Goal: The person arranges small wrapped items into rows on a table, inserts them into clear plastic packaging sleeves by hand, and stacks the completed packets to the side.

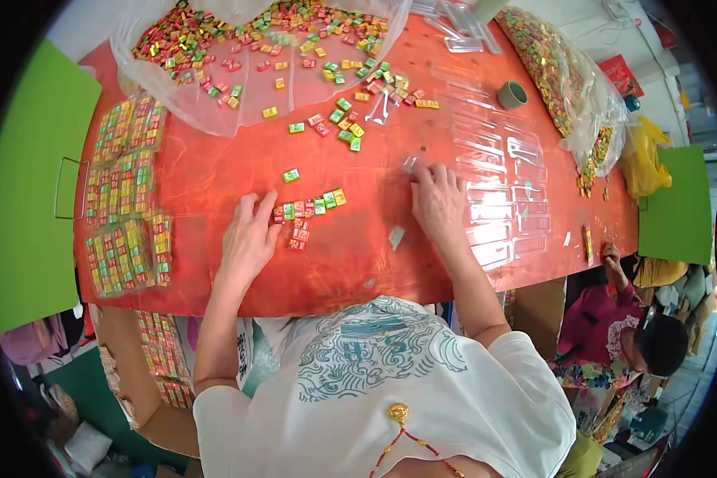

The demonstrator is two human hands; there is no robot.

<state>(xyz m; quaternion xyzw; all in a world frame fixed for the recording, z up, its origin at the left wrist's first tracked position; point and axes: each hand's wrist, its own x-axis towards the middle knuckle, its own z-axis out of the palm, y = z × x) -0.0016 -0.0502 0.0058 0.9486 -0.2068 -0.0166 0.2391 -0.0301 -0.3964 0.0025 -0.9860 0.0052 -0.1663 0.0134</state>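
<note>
Fingers (pixel 265 207) spread loose, your left hand (pixel 248 237) meets a packet row (pixel 309 207); your right hand (pixel 440 205) touches a clear tray (pixel 412 162), grip unclear.

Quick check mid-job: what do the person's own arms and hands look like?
The left hand and right hand are ungloved, with no watch or bracelet showing. Forearms are bare; short, plain white sleeves belong to a white shirt with a teal wave print.

Two green panels (pixel 36 183) flank one red table (pixel 342 263) bearing one grey-green cup (pixel 511 95) and two clear bags (pixel 566 88) of wrapped candies (pixel 175 40); one yellow plastic bag (pixel 646 158) sits at its right end.
</note>
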